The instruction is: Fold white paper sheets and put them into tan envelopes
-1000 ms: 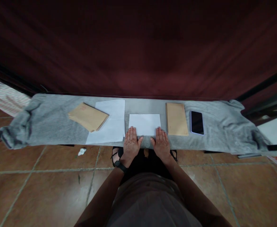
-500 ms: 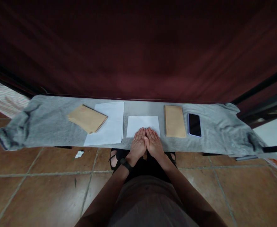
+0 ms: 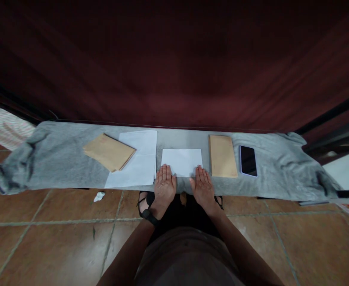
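A folded white sheet of paper (image 3: 182,162) lies on the grey cloth in front of me. My left hand (image 3: 165,186) rests flat at its near left corner, fingers stretched out. At the near right corner my right hand (image 3: 203,186) lies flat too, its thumb held away from the fingers. Neither hand holds anything. To the left are larger white sheets (image 3: 143,169), with several brown envelopes (image 3: 110,151) lying askew across them. A neat stack of brown envelopes (image 3: 223,157) sits to the right of my right hand.
A phone (image 3: 248,160) with a dark screen lies right of the envelope stack. The grey cloth (image 3: 61,159) covers a narrow table against a dark red curtain (image 3: 174,79). A crumpled white scrap (image 3: 99,196) is on the tiled floor.
My hands have slid apart along the paper's near edge, from side by side at its middle out to its two corners. The paper stays in place.
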The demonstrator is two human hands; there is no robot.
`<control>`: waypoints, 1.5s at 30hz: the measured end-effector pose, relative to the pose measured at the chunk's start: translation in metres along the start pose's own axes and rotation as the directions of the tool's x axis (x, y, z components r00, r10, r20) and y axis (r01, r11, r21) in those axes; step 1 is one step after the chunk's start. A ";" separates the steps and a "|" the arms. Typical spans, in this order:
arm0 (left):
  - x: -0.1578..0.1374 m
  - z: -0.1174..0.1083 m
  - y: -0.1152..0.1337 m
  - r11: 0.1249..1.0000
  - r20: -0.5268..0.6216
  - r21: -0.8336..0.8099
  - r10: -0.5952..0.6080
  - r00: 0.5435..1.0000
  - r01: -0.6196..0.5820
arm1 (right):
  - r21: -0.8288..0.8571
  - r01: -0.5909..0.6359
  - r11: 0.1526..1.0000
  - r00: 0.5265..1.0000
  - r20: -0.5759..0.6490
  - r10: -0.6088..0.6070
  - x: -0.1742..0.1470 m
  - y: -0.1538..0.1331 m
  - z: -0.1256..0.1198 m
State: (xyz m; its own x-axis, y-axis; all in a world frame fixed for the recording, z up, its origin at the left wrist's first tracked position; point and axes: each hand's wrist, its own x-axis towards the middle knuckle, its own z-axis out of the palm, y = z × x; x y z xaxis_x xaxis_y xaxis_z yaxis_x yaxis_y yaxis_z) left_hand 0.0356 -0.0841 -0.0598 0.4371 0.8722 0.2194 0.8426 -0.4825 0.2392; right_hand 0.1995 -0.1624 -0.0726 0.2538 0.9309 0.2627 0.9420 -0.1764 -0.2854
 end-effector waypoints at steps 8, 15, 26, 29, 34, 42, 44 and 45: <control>0.044 0.013 0.025 0.974 0.247 -0.037 0.227 0.942 -0.225 | 0.166 0.093 0.982 0.981 0.155 -0.119 0.055 -0.021 0.009; 0.044 0.025 0.007 0.992 0.146 -0.006 0.128 0.981 -0.128 | 0.069 0.101 0.992 0.993 0.050 -0.104 0.049 -0.004 0.024; 0.049 0.015 0.000 0.999 0.015 0.006 -0.048 0.999 0.048 | -0.013 -0.090 0.996 0.996 -0.013 0.089 0.048 0.012 0.016; 0.064 0.018 0.014 0.996 0.102 -0.029 0.086 0.991 -0.084 | 0.051 -0.017 0.999 0.996 0.088 0.013 0.069 0.000 0.015; 0.089 0.027 0.021 0.987 0.270 -0.017 0.158 0.950 -0.159 | 0.109 0.077 0.991 0.975 0.201 -0.098 0.100 -0.008 0.022; 0.088 0.032 -0.001 0.997 0.159 0.020 0.069 0.985 -0.073 | -0.026 0.023 0.999 0.995 0.095 -0.020 0.097 0.012 0.037; 0.087 0.031 -0.005 0.999 0.139 0.022 0.027 0.990 -0.030 | -0.041 -0.007 0.999 0.998 0.056 0.010 0.096 0.015 0.039; 0.087 0.031 -0.006 1.000 0.129 0.021 0.005 0.992 -0.008 | -0.046 -0.025 0.999 0.999 0.040 0.027 0.096 0.017 0.040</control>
State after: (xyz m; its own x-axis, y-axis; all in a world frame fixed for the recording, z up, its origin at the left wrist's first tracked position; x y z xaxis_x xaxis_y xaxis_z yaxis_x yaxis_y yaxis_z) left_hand 0.0780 -0.0028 -0.0712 0.4787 0.8726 0.0966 0.8454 -0.4879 0.2174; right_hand 0.2307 -0.0634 -0.0894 0.2698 0.9380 0.2178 0.9445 -0.2138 -0.2495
